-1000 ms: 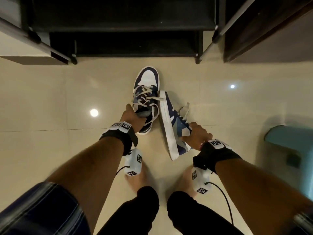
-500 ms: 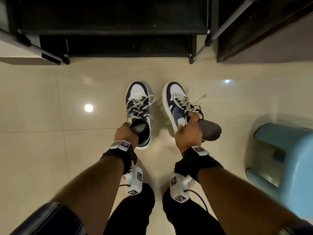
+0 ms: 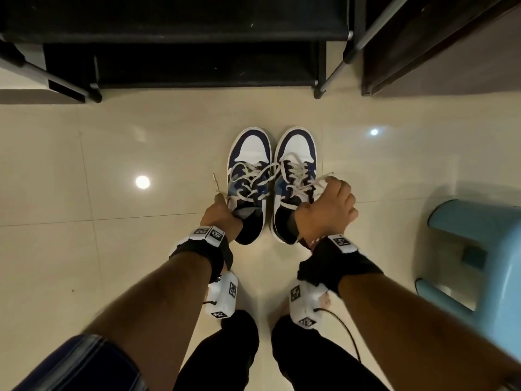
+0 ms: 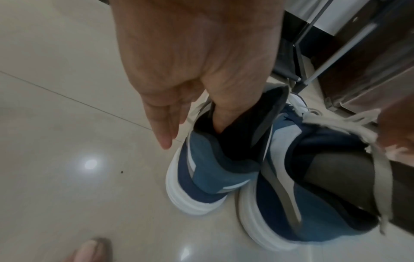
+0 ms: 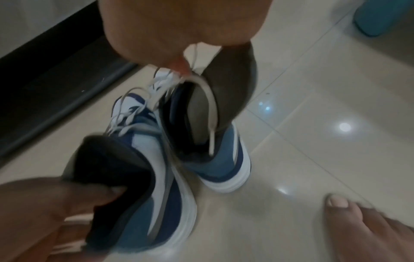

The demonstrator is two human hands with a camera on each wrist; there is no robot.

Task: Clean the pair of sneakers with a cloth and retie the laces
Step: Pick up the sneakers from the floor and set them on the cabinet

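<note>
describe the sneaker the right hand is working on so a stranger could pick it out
Start at the black shoe rack along the far edge of the tiled floor; two blue-and-white sneakers stand side by side in front of it, toes toward it. It is the right sneaker, nearer the blue stool. Unlike the left sneaker, its lace is pinched by the right hand.

Left hand thumb hidden inside sneaker, right wrist view blurred

We note a black metal-framed rack against the far edge, a light blue plastic stool at right, glossy cream floor tiles, dark wooden furniture beside the rack.
</note>
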